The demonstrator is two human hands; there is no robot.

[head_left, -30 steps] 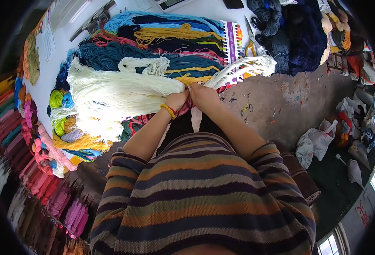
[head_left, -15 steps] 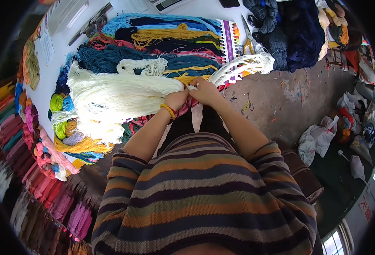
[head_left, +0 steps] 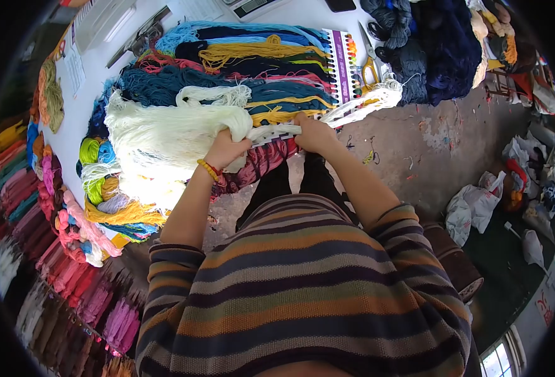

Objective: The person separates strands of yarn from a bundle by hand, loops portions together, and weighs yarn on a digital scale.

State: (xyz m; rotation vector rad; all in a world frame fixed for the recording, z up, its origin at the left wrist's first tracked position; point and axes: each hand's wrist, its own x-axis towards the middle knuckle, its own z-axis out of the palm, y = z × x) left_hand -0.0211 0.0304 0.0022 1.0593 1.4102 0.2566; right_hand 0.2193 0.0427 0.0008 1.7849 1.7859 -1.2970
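Note:
My left hand (head_left: 224, 151), with a yellow bead bracelet at the wrist, is closed round the right end of a large white skein of thread (head_left: 158, 135). Fingers wrapped, my right hand (head_left: 315, 134) grips a narrower white strand bundle (head_left: 362, 108) that stretches between both hands and fans out to the right. Beneath lie rows of teal, navy, mustard and blue threads (head_left: 265, 55) along a white card with holes (head_left: 340, 60). A small white skein (head_left: 214, 96) rests on the teal ones. Red and pink threads (head_left: 252, 168) hang at the table's front edge.
Scissors with yellow handles (head_left: 370, 68) lie right of the card. Dark navy and grey skeins (head_left: 441, 53) are heaped at the back right. A scale (head_left: 252, 7) and a phone (head_left: 340, 5) are at the back. Plastic bags (head_left: 475, 204) sit on the floor at right.
My hands, close together before, have moved apart: the left shifted left with the big white skein's end, the right slightly right. A white strand length now shows between them, and more red threads are uncovered.

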